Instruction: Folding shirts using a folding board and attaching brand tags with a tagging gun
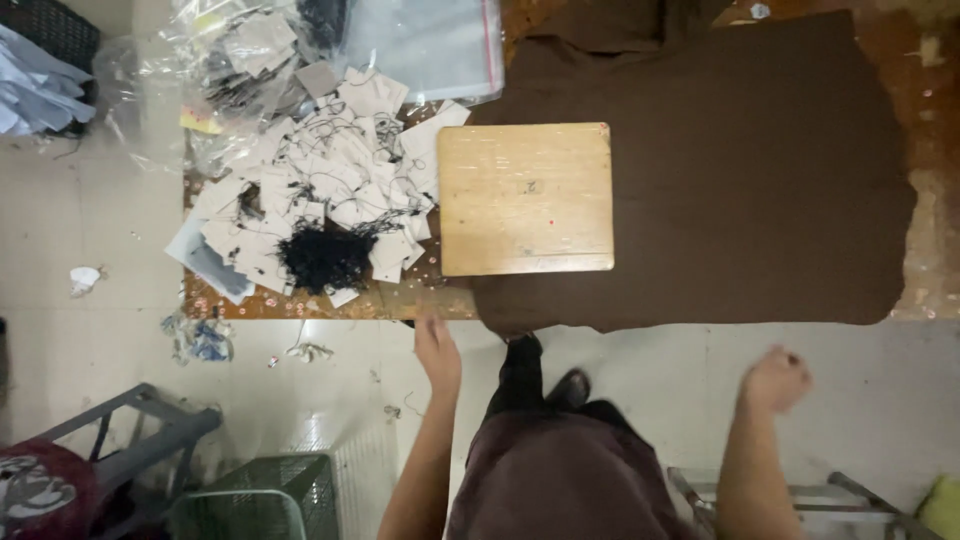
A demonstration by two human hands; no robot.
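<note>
Brown cloth (740, 170) spread flat over the table (300, 303), near edge hanging just past the rim. Wooden board (526, 198) lying flat on its left part. Left hand (436, 347) at the cloth's near edge, fingers loose, gripping nothing visible. Right hand (775, 379) below the edge, curled into a fist, apart from the cloth. Left of board: heap of paper tags (330, 170) with black strings (322, 256). Clear plastic bags (250, 45) behind, holding more tags. Green basket (262, 495) on the floor, contents unclear.

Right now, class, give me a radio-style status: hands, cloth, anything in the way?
Left hand empty, at table edge beside brown cloth. Right hand loosely closed, clear of the table. Wooden board lies on cloth; paper tags piled left.
</note>
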